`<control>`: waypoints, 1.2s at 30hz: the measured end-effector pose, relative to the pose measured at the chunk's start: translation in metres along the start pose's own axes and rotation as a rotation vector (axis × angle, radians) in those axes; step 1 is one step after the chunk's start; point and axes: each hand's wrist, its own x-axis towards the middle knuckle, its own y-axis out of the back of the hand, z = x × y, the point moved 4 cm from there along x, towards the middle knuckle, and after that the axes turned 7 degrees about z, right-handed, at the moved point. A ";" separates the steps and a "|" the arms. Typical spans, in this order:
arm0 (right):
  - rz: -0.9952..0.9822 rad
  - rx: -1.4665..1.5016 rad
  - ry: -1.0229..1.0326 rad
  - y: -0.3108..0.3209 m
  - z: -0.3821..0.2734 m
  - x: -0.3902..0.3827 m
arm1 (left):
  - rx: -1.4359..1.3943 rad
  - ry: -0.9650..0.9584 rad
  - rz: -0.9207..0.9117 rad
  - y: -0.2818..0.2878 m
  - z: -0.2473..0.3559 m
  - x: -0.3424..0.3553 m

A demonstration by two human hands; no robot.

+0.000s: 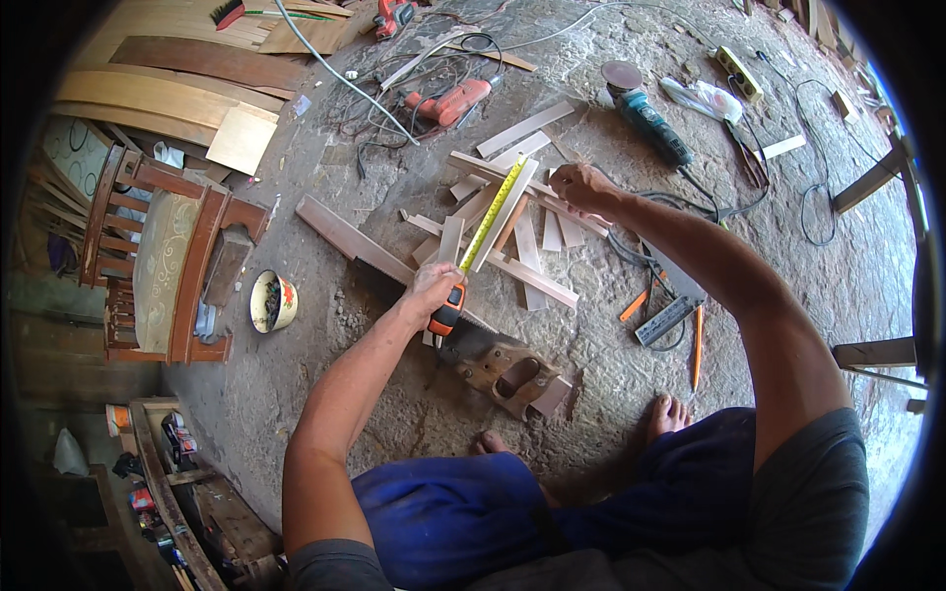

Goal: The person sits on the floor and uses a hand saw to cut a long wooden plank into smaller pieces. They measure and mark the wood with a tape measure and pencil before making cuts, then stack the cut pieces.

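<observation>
Left grip [434, 292] closed round the tape measure [448, 310], its yellow blade [493, 215] lying along a strip [507, 223] over the wood pile [535, 276]; right grip [583, 191] curled at the pile's right side, whether holding anything I cannot tell

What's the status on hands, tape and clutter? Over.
Left hand gripping tape measure; blade out along a wood strip. Right hand by the wood pile, grip unclear. Handsaw lying near left hand.
</observation>
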 end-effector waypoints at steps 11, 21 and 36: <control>-0.016 -0.076 -0.004 0.008 0.012 0.005 | 0.041 0.010 -0.006 0.004 -0.002 0.005; -0.029 -0.026 -0.014 -0.001 0.004 0.007 | 0.030 0.021 -0.021 -0.003 0.010 0.010; -0.214 0.394 -0.141 -0.088 -0.029 -0.029 | 0.002 -0.045 -0.040 -0.028 0.034 0.014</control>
